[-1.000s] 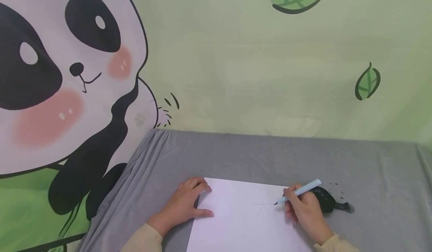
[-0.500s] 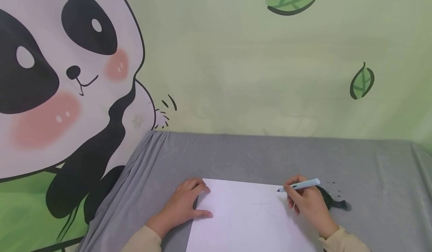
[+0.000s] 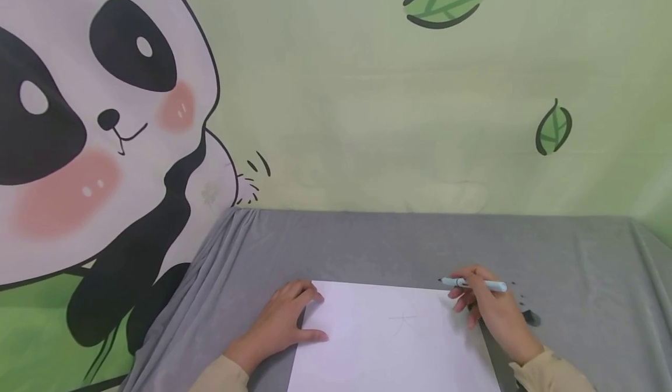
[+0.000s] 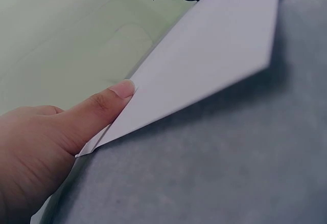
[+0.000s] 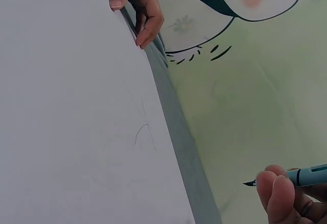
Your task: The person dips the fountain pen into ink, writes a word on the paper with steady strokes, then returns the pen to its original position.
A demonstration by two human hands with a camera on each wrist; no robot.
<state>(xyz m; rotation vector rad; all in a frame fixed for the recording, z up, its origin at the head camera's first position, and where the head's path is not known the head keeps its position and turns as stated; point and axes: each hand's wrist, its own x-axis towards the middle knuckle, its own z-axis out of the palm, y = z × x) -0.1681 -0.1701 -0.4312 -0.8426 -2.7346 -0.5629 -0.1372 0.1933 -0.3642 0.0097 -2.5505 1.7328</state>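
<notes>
In the head view, a white sheet of paper (image 3: 357,357) lies on the grey cloth, with a few thin strokes (image 3: 402,319) near its upper right. My left hand (image 3: 283,316) rests at the sheet's left edge, thumb and fingertips on the paper. The left wrist view shows its thumb (image 4: 110,101) pressing the paper close to the edge. Near the upper right corner, my right hand (image 3: 490,304) pinches a light blue fountain pen (image 3: 496,286). Its dark nib (image 5: 249,183) points left, past the sheet's top edge in the head view.
Grey cloth (image 3: 367,246) covers the table and hangs in folds on the left. A dark object (image 3: 531,318) shows to the right of my right hand, mostly hidden by it. Behind stands a pale green wall (image 3: 367,118) with a painted panda (image 3: 131,164) and leaves.
My right hand has moved the pen from beside the strokes up and right, past the sheet's top edge, and the pen has turned flatter. The left hand keeps its place on the paper.
</notes>
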